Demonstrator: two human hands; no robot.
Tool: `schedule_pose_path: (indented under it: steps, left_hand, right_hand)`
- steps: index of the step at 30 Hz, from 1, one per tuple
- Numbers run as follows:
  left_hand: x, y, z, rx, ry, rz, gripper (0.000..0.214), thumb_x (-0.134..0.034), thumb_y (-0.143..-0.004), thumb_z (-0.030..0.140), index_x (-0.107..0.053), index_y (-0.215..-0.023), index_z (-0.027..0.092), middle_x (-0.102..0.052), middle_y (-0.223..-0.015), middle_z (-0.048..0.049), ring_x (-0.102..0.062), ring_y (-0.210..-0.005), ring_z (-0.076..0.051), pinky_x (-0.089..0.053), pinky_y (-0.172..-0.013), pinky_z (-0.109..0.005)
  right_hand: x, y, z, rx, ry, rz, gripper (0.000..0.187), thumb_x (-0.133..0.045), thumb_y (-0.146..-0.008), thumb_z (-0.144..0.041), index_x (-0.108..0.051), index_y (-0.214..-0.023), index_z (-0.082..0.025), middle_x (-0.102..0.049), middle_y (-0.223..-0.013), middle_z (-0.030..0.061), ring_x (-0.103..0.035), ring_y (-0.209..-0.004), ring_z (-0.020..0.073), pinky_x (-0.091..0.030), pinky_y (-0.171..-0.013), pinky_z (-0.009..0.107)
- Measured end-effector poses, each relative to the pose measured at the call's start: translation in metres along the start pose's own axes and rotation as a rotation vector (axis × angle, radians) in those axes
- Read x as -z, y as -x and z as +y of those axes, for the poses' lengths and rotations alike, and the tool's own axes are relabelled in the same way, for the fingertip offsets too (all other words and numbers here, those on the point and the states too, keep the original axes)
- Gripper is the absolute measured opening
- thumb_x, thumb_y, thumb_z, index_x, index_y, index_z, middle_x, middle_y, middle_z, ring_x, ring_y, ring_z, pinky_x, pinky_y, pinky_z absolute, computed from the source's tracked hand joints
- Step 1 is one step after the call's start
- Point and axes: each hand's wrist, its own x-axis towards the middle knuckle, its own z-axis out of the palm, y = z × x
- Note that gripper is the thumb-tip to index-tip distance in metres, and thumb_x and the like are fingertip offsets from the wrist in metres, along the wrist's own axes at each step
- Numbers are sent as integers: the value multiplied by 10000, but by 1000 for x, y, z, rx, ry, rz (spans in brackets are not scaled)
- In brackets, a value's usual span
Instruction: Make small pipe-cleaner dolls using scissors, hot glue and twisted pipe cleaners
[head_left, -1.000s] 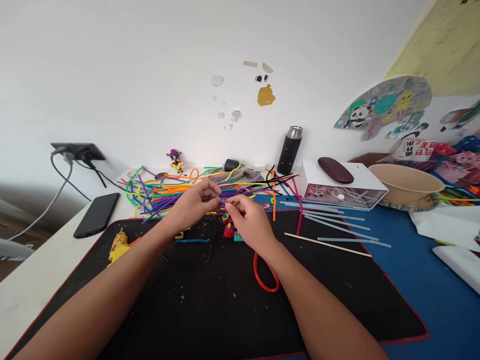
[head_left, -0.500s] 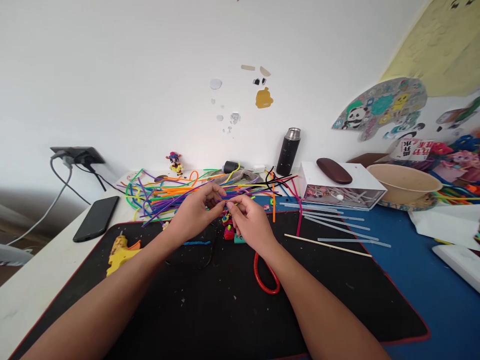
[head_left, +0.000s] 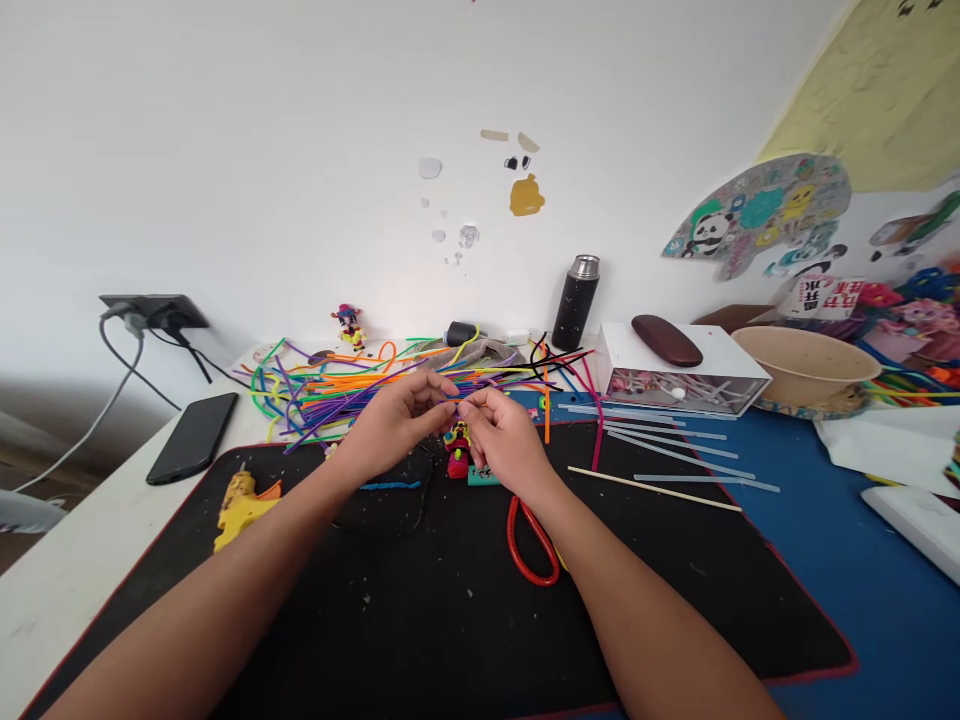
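Purple scrap [head_left: 457,406]: which hand is nearer?

Neither. It sits between the left hand [head_left: 397,420] and the right hand [head_left: 506,445], near the far end of the doll [head_left: 457,464]; each of the 2 pinches it, thumb to finger.

Its long axis?

Too hidden to tell.
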Motion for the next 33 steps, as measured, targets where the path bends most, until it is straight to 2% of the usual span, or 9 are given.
schedule_pose_path:
  steps: [3,7,19,26,31,33]
  left_hand:
    - [7,-3,0,70,138,-99,408,-811,-852,436,-647,-1120,177,-721,-865,-31,-693,-780,-183,-578,-716,-316]
    - [12,-5,-1,105,206,-119,358,-847,-824,429,-699,-1010,162,-729,-800,-34,-694,-743,-172,-582,-704,-305]
    - [15,-6,-5,101,190,-120,316,-838,-840,454,-737,-895,160,-765,-799,-54,-712,-728,-173,-600,-702,-298]
    - [19,-6,-6,160,202,-116,340,-920,-739,449,-767,-836,161,-777,-747,-52,-737,-681,-182,-625,-671,-299]
    - [26,-6,-3,232,160,-214,335,-941,-696,451,-796,-807,171,-794,-739,-66,-753,-687,-203,-648,-681,-327]
    - [26,-6,-4,234,176,-202,339,-944,-691,452,-801,-819,172,-796,-747,-64,-756,-695,-203,-650,-683,-324]
  right_hand:
    - [0,-1,1,-3,-10,3,273,-603,-950,-490,-560,-878,-230,-510,-499,-104,-439,-342,94,-334,-379,215]
    - [0,-1,1,-7,-8,12,276,-610,-940,-492,-565,-880,-225,-513,-508,-101,-456,-347,94,-331,-382,215]
    - [-2,1,1,5,17,-15,267,-609,-965,-476,-579,-872,-227,-529,-528,-89,-451,-355,94,-323,-375,210]
    - [-3,3,0,-10,46,-42,252,-603,-977,-457,-593,-886,-223,-547,-559,-81,-455,-367,90,-337,-394,212]
    - [-4,5,1,-1,115,-61,201,-590,-979,-398,-603,-888,-219,-521,-529,-86,-465,-378,98,-350,-425,217]
    - [-3,4,1,-9,111,-62,207,-586,-979,-404,-603,-891,-218,-523,-534,-87,-463,-374,97,-350,-419,217]
